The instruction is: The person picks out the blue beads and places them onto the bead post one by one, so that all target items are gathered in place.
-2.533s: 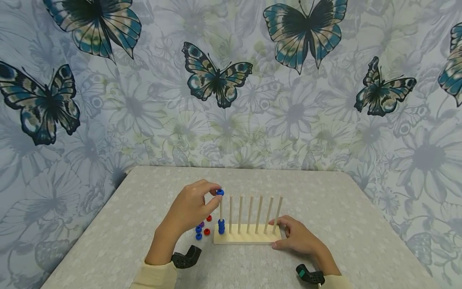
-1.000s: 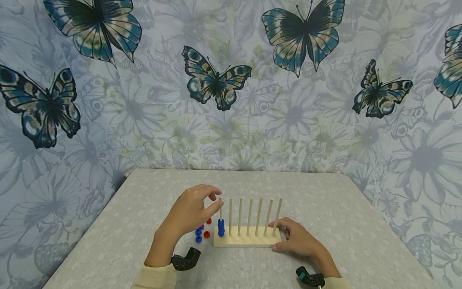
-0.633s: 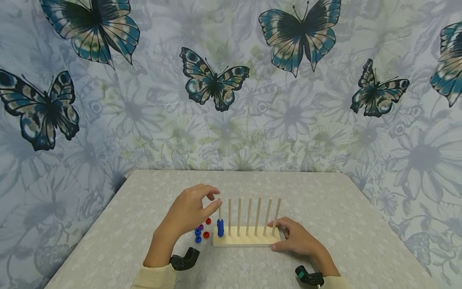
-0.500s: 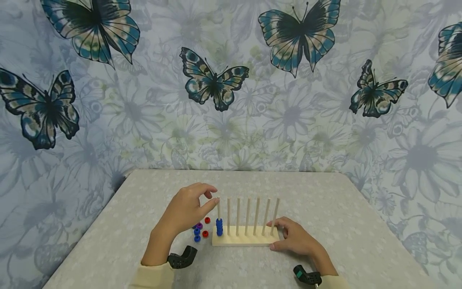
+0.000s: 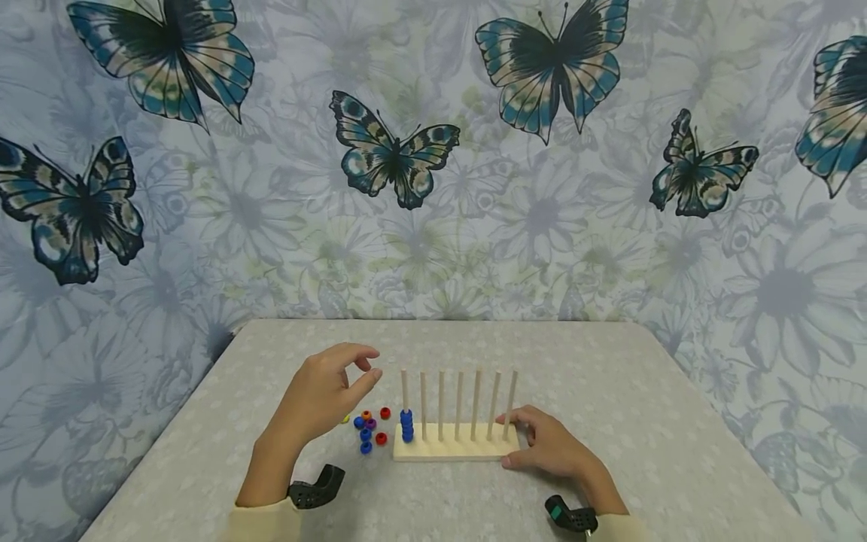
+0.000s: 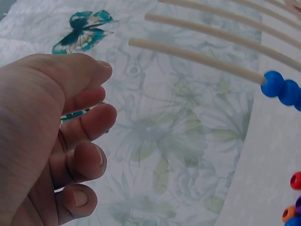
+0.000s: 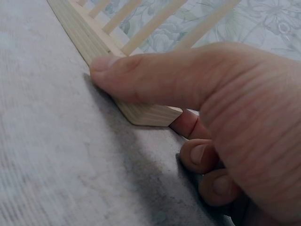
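Observation:
A wooden peg stand (image 5: 455,451) with a row of upright pegs rests on the table. Several blue beads (image 5: 407,426) are stacked at the foot of its leftmost peg (image 5: 405,388); the other pegs are bare. My left hand (image 5: 318,395) hovers to the left of that peg, its thumb and fingers apart and loosely bent; the left wrist view shows nothing between them. With my right hand (image 5: 552,444) I grip the stand's right end, the thumb (image 7: 141,77) along the front edge and fingers behind.
Loose beads lie left of the stand: blue (image 5: 366,447), red (image 5: 381,438), purple (image 5: 370,424), orange (image 5: 366,415), and a yellow one (image 5: 346,418) partly behind the left hand. A butterfly-patterned wall (image 5: 433,263) stands behind the table (image 5: 576,361).
My left hand let go of a blue bead at the top of the leftmost peg, and the stack there is taller. That hand then moved left, uncovering more loose beads. The right hand kept its grip.

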{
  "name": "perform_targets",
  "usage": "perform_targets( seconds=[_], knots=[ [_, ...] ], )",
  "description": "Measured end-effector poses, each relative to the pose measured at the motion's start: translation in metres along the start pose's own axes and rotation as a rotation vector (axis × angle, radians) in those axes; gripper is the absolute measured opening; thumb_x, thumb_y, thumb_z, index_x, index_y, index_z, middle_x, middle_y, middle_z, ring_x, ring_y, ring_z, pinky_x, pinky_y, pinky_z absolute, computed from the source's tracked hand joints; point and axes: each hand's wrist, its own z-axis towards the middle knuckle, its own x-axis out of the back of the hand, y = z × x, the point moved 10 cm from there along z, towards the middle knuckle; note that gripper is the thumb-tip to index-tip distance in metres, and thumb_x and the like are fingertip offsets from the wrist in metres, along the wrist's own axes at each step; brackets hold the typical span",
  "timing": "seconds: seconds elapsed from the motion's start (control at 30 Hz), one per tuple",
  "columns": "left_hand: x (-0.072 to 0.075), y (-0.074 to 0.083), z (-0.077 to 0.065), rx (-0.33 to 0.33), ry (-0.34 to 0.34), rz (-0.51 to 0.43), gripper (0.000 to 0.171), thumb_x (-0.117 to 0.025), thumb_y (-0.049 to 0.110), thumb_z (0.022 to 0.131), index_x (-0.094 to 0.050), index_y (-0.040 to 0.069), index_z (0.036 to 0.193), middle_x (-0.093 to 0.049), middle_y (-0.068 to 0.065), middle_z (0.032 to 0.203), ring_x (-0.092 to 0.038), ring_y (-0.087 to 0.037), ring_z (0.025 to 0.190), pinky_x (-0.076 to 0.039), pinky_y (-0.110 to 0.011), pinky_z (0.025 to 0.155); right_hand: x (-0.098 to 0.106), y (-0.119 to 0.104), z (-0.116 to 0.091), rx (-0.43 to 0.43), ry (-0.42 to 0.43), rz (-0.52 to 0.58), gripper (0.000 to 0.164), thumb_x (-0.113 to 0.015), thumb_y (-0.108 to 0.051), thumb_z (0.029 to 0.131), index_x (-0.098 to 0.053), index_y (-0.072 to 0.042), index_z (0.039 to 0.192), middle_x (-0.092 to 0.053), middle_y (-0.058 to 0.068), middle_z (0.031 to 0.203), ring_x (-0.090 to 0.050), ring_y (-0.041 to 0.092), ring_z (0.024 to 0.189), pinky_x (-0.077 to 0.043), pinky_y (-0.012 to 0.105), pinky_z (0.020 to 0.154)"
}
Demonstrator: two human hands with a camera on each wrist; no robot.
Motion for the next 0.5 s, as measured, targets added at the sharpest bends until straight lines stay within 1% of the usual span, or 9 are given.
perform_targets(
  seconds=[0.1,0.2,0.27,0.37,0.5],
  knots=[
    [0.003,-0.008,-0.005,0.017,0.019,-0.005,0.027,-0.073,0.029,0.093,-0.07,0.024,0.118,-0.068,0.008,0.098,-0.044,-0.002,0.049,-0.043,-0.023,0.049,0.0,0.0,0.001,0.0,0.001,0.003,0.059,-0.09,-0.041,0.071,-0.065,-0.033,0.124,-0.057,-0.001,0.106,-0.044,0.011,0.069,-0.04,0.025,0.059],
    [0.002,-0.018,-0.012,0.055,0.021,-0.016,0.026,-0.073,0.029,0.093,-0.07,0.024,0.118,-0.068,0.007,0.098,-0.046,-0.002,0.051,-0.043,-0.023,0.05,0.001,0.001,0.001,-0.009,0.001,0.015,0.06,-0.091,-0.04,0.07,-0.065,-0.033,0.124,-0.056,0.0,0.105,-0.043,0.011,0.068,-0.04,0.025,0.058],
    [-0.001,-0.026,-0.017,0.084,0.018,-0.016,0.026,-0.072,0.03,0.093,-0.07,0.024,0.118,-0.067,0.008,0.097,-0.047,-0.003,0.052,-0.044,-0.023,0.05,0.001,0.002,0.001,-0.015,0.003,0.021,0.06,-0.091,-0.04,0.07,-0.065,-0.034,0.123,-0.056,0.001,0.103,-0.043,0.011,0.067,-0.039,0.025,0.057],
    [-0.006,-0.036,-0.026,0.124,0.012,-0.015,0.025,-0.073,0.03,0.093,-0.07,0.024,0.117,-0.066,0.009,0.095,-0.047,-0.005,0.052,-0.044,-0.024,0.049,0.001,0.003,0.002,-0.011,0.007,0.015,0.06,-0.091,-0.04,0.069,-0.065,-0.035,0.123,-0.057,0.0,0.105,-0.043,0.01,0.067,-0.039,0.024,0.057],
    [-0.015,-0.05,-0.036,0.162,0.001,-0.004,0.023,-0.074,0.029,0.092,-0.071,0.024,0.114,-0.065,0.012,0.09,-0.045,-0.005,0.051,-0.041,-0.024,0.048,0.001,0.004,0.002,-0.005,0.008,0.009,0.06,-0.091,-0.04,0.069,-0.065,-0.036,0.123,-0.057,0.0,0.107,-0.043,0.01,0.068,-0.039,0.024,0.058]
  ],
)
